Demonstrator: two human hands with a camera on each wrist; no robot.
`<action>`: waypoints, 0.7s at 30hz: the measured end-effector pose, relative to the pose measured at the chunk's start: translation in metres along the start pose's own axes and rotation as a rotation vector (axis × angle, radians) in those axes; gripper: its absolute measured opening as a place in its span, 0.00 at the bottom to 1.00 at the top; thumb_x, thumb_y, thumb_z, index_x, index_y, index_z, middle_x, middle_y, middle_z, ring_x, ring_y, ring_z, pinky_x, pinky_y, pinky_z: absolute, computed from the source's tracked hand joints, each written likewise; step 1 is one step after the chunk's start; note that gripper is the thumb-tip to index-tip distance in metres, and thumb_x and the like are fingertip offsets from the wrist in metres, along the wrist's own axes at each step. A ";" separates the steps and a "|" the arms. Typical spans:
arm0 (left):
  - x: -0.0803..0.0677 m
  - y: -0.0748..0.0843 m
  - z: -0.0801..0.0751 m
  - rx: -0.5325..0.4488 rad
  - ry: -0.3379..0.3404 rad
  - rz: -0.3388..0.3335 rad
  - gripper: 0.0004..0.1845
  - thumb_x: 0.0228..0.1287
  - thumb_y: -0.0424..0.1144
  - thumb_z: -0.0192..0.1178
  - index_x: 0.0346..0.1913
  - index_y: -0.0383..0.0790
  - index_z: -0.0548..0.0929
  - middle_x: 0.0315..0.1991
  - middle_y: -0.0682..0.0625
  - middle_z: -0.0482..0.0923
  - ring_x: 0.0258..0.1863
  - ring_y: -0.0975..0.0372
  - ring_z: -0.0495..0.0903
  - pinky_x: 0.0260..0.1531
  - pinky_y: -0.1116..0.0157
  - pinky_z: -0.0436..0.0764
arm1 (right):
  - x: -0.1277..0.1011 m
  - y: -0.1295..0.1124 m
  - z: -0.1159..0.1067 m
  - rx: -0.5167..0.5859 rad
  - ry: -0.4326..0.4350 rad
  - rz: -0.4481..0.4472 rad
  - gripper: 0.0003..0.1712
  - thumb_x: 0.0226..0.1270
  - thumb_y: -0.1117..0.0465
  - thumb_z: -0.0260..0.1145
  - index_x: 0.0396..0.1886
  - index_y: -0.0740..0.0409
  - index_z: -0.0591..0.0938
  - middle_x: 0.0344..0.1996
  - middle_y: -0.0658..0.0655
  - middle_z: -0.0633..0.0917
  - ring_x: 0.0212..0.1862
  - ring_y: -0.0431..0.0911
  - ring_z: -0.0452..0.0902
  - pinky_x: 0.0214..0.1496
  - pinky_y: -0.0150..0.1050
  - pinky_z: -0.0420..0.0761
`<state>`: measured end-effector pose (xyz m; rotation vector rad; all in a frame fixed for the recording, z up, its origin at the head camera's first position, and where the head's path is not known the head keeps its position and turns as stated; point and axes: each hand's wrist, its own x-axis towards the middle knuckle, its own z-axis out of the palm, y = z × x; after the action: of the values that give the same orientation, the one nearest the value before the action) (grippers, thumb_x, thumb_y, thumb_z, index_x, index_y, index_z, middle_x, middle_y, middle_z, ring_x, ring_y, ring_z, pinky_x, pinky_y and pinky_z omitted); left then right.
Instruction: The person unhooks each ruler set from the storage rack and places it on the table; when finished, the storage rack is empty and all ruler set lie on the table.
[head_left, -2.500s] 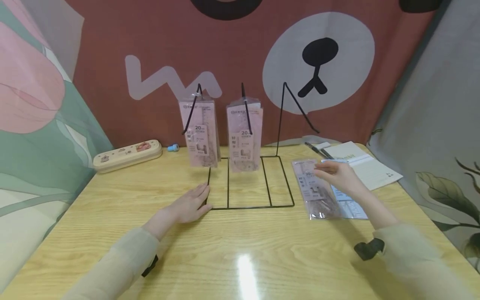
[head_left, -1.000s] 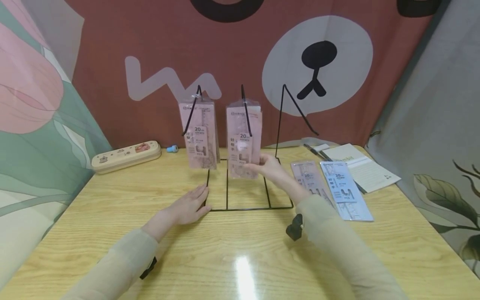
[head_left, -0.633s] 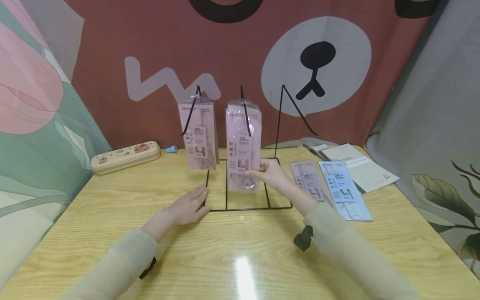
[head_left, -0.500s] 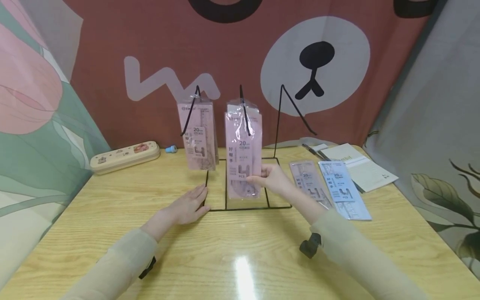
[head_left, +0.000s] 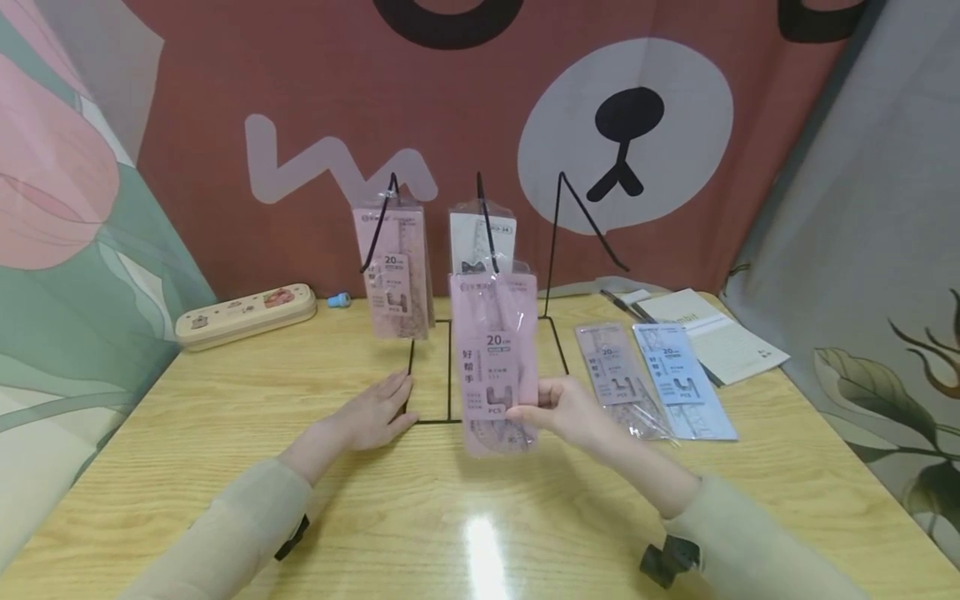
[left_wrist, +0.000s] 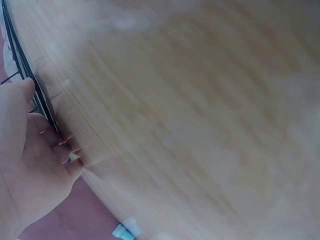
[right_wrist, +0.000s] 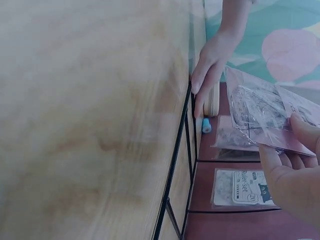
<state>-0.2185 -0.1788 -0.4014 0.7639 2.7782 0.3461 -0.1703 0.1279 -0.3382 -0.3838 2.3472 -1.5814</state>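
While left hand (head_left: 378,411) steadies rack (head_left: 411,367), right hand (head_left: 564,409) pinches pink packet (head_left: 493,362).

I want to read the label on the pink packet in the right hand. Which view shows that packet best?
The head view: the pink plastic ruler packet faces the camera whole, its label showing, pinched by the right hand. The right wrist view shows the same packet edge-on and blurred. The left wrist view shows none of it, only the left hand by the black wire rack.
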 end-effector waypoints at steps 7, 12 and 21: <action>0.000 0.000 0.000 0.002 0.004 0.002 0.36 0.75 0.52 0.40 0.72 0.28 0.47 0.74 0.34 0.41 0.74 0.44 0.43 0.72 0.46 0.48 | -0.031 -0.004 0.000 -0.044 -0.020 -0.003 0.16 0.57 0.55 0.69 0.40 0.63 0.84 0.39 0.58 0.87 0.40 0.44 0.84 0.51 0.42 0.82; 0.001 0.000 0.000 0.003 0.004 0.005 0.37 0.75 0.52 0.39 0.72 0.28 0.47 0.74 0.34 0.41 0.74 0.44 0.43 0.72 0.46 0.48 | -0.056 -0.005 -0.013 0.035 -0.053 -0.112 0.16 0.58 0.58 0.68 0.39 0.67 0.82 0.38 0.57 0.88 0.38 0.42 0.85 0.45 0.37 0.83; 0.002 0.001 -0.001 0.006 -0.001 0.003 0.37 0.74 0.53 0.39 0.73 0.29 0.45 0.75 0.36 0.39 0.74 0.45 0.42 0.72 0.47 0.48 | -0.105 0.000 -0.100 0.005 0.224 -0.283 0.17 0.60 0.75 0.61 0.45 0.55 0.84 0.41 0.43 0.88 0.42 0.37 0.84 0.46 0.26 0.78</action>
<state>-0.2202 -0.1775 -0.4007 0.7694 2.7784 0.3382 -0.1113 0.2523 -0.2934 -0.5887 2.5450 -1.8421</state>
